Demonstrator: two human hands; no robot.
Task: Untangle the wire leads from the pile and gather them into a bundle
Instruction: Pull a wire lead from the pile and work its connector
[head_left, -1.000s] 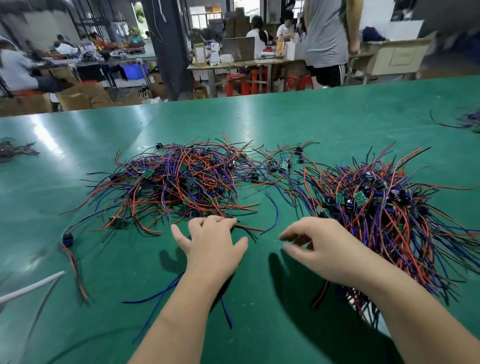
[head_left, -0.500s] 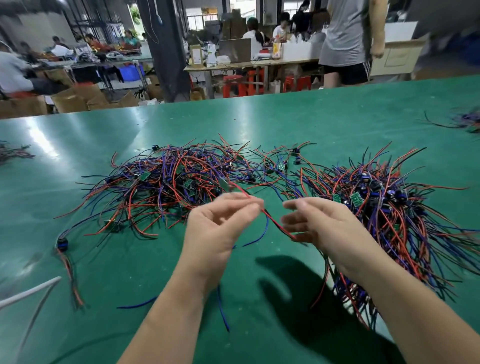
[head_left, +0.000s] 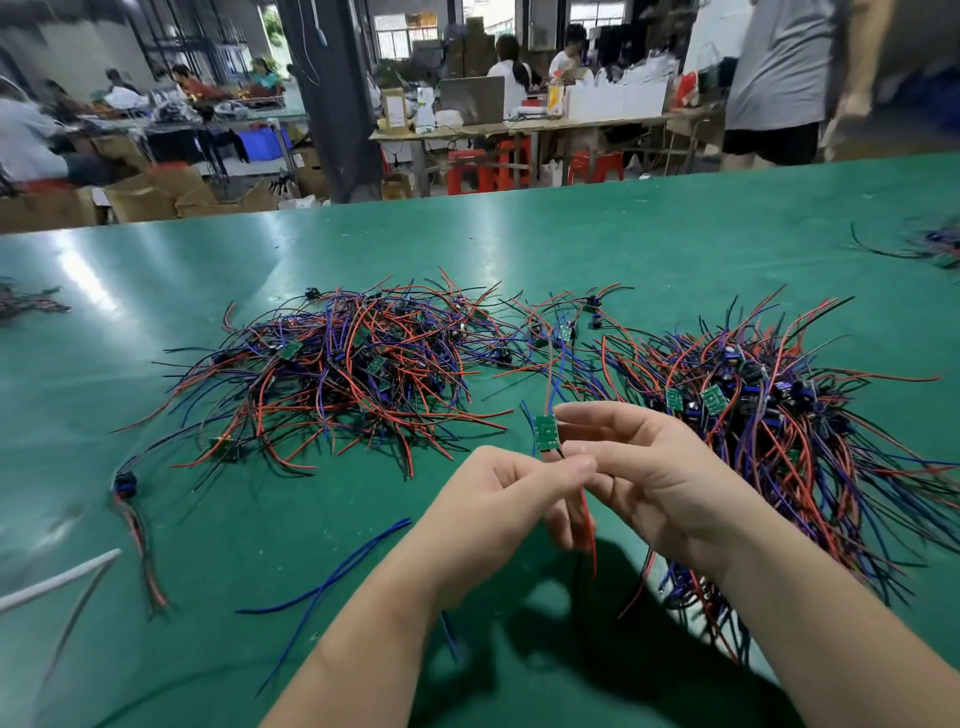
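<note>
Singling out one lead (head_left: 545, 432); left hand (head_left: 498, 512) and right hand (head_left: 654, 480) are pinching it; next probably needs easing it off the pile (head_left: 358, 364).

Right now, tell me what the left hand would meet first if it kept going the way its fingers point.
The right hand: the left hand points its fingers rightward at it, pinching a lead under the small green board. The two look almost touching, though depth is unclear.
</note>
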